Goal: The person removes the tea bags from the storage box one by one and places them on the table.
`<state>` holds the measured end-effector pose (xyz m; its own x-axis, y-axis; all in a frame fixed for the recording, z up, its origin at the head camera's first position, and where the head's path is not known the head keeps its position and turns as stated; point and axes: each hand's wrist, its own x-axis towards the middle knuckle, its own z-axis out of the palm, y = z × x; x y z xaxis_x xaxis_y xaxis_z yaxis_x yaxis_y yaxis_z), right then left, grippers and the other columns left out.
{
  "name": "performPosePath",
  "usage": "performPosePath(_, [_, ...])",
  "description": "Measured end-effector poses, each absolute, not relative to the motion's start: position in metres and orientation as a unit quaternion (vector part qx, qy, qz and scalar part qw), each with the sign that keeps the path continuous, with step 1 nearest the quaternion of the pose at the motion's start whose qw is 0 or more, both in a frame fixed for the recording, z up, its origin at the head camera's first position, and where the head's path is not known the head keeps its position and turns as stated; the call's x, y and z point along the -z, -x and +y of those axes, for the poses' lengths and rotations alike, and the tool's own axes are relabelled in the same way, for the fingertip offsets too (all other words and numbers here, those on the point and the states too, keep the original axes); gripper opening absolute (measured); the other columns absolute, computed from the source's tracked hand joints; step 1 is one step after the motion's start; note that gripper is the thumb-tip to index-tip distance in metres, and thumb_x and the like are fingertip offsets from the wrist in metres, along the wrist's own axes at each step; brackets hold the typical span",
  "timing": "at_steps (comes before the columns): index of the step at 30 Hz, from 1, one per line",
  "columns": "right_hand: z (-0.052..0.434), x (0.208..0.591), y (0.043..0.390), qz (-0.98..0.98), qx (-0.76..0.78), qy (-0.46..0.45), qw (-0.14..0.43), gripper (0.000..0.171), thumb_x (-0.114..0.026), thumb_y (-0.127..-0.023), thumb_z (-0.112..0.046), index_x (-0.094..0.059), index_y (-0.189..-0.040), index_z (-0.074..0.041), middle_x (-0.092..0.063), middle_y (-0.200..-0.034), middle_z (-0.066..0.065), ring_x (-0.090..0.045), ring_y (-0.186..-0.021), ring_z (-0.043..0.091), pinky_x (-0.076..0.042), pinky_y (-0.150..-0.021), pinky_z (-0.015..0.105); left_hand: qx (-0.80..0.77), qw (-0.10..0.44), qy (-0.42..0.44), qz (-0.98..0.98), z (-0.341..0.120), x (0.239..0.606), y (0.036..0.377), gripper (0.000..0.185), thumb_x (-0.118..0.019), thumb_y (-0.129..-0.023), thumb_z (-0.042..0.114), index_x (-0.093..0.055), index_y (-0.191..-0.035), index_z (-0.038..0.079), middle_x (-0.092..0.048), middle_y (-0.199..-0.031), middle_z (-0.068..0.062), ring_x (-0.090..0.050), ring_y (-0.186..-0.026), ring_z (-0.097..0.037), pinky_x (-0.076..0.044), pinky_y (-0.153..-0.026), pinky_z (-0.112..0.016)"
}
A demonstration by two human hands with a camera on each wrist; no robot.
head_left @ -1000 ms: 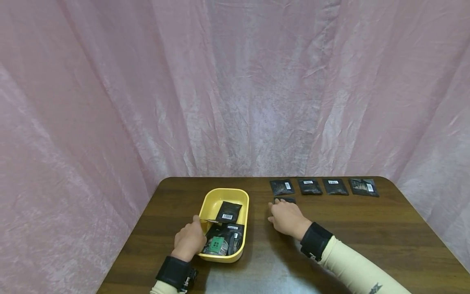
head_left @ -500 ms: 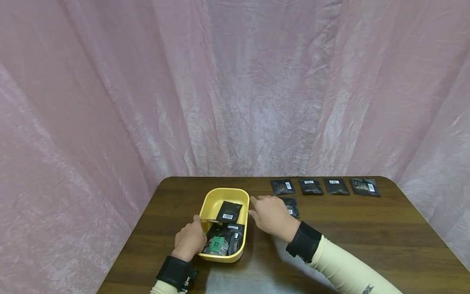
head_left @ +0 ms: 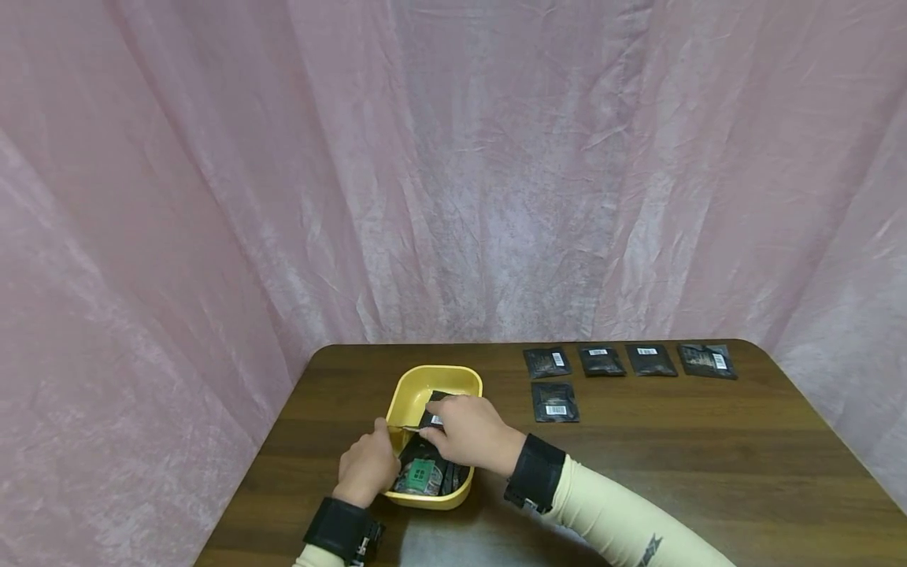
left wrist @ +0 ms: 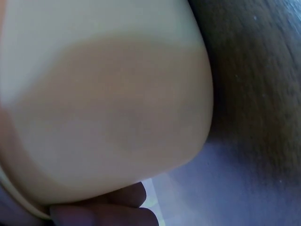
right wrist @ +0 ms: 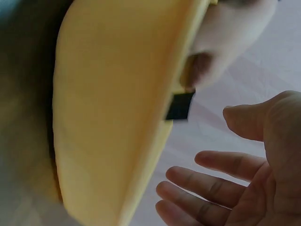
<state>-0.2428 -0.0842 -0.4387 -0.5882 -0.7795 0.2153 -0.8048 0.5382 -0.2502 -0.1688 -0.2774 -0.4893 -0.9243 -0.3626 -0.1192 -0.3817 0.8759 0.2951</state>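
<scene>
My left hand [head_left: 367, 466] grips the left rim of a yellow plastic bin [head_left: 473, 379]; in the left wrist view its fingers [left wrist: 106, 217] lie against the bin's outer wall [left wrist: 117, 117]. Several small black packets lie inside, one with a green label [head_left: 420, 475]. The thin edge of a packet [head_left: 406, 428] sticks out beside the left thumb. Over the bin's right side reaches my right hand [head_left: 471, 431], partly covering a packet [head_left: 437, 396]. In the right wrist view that hand [right wrist: 235, 174] has its fingers parted and holds nothing, while a black packet corner [right wrist: 181, 106] shows above the rim.
Right of the bin, several black packets form a row at the table's back edge, from the leftmost packet [head_left: 547, 363] to the rightmost packet [head_left: 707, 361]. A single packet [head_left: 556, 402] lies in front of the row. Behind the wooden table [head_left: 680, 449] hangs a pink curtain [head_left: 496, 173].
My right hand has left the packet in front of the row and moved left over the bin. That packet now lies fully uncovered. The left hand stays at the rim.
</scene>
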Motion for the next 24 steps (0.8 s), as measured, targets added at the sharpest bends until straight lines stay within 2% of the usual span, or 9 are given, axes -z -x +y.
performPosePath(3, [-0.095,0.445,0.238,-0.874,-0.162,-0.457,0.024,0.047,-0.071,-0.101,-0.043,-0.073,-0.135,-0.011,-0.082,-0.114,0.004,-0.078,-0.101,0.019,-0.062,-0.075,0.036,-0.154,0.032,0.186,0.970,-0.278,0.490,0.169,0.055,-0.075,-0.089,0.013,-0.052,-0.136,-0.004,-0.071,-0.094,-0.020,-0.070,-0.081,-0.037,-0.054,-0.068,-0.053])
performPosePath(6, [-0.105,0.452,0.233,-0.875,-0.160,-0.457,0.002,0.051,-0.073,-0.100,-0.043,-0.070,-0.140,-0.012,-0.082,-0.116,0.003,-0.078,-0.100,0.018,-0.061,-0.074,0.033,-0.155,0.035,0.186,0.970,-0.279,0.490,0.169,0.054,-0.074,-0.089,0.012,-0.052,-0.136,-0.004,-0.071,-0.092,-0.019,-0.069,-0.078,-0.035,-0.053,-0.066,-0.052])
performPosePath(10, [-0.115,0.458,0.229,-0.877,-0.148,-0.457,-0.010,0.048,-0.074,-0.100,-0.040,-0.070,-0.140,-0.015,-0.082,-0.109,-0.001,-0.077,-0.094,0.015,-0.059,-0.071,0.030,-0.159,0.038,0.189,0.968,-0.280,0.490,0.170,0.048,-0.073,-0.090,0.012,-0.053,-0.132,-0.003,-0.069,-0.088,-0.017,-0.067,-0.074,-0.032,-0.052,-0.064,-0.050])
performPosePath(14, [-0.122,0.465,0.227,-0.874,-0.139,-0.465,-0.003,0.035,-0.074,-0.100,-0.035,-0.074,-0.130,-0.017,-0.076,-0.087,-0.005,-0.071,-0.076,0.010,-0.053,-0.062,0.028,-0.162,0.039,0.194,0.967,-0.280,0.490,0.169,0.046,-0.074,-0.090,0.012,-0.053,-0.129,-0.002,-0.066,-0.085,-0.015,-0.065,-0.072,-0.031,-0.051,-0.063,-0.049])
performPosePath(17, [-0.126,0.472,0.228,-0.872,-0.136,-0.469,0.010,0.025,-0.074,-0.100,-0.032,-0.076,-0.120,-0.019,-0.071,-0.078,-0.007,-0.067,-0.068,0.008,-0.048,-0.057,0.027,-0.163,0.039,0.195,0.966,-0.280,0.491,0.169,0.046,-0.074,-0.090,0.012,-0.053,-0.128,-0.002,-0.065,-0.084,-0.015,-0.064,-0.072,-0.030,-0.051,-0.063,-0.048])
performPosePath(21, [-0.126,0.484,0.230,-0.875,-0.140,-0.464,0.021,0.013,-0.073,-0.100,-0.027,-0.078,-0.111,-0.022,-0.075,-0.081,-0.007,-0.069,-0.070,0.009,-0.049,-0.058,0.027,-0.162,0.034,0.191,0.967,-0.279,0.491,0.168,0.049,-0.075,-0.089,0.012,-0.053,-0.131,-0.002,-0.066,-0.086,-0.015,-0.064,-0.072,-0.031,-0.050,-0.062,-0.048])
performPosePath(24, [-0.125,0.491,0.232,-0.877,-0.149,-0.456,0.032,0.012,-0.072,-0.100,-0.023,-0.080,-0.108,-0.023,-0.078,-0.085,-0.007,-0.072,-0.075,0.010,-0.053,-0.061,0.027,-0.159,0.027,0.188,0.969,-0.279,0.491,0.169,0.048,-0.075,-0.089,0.012,-0.053,-0.129,-0.002,-0.067,-0.086,-0.016,-0.064,-0.071,-0.031,-0.050,-0.062,-0.048])
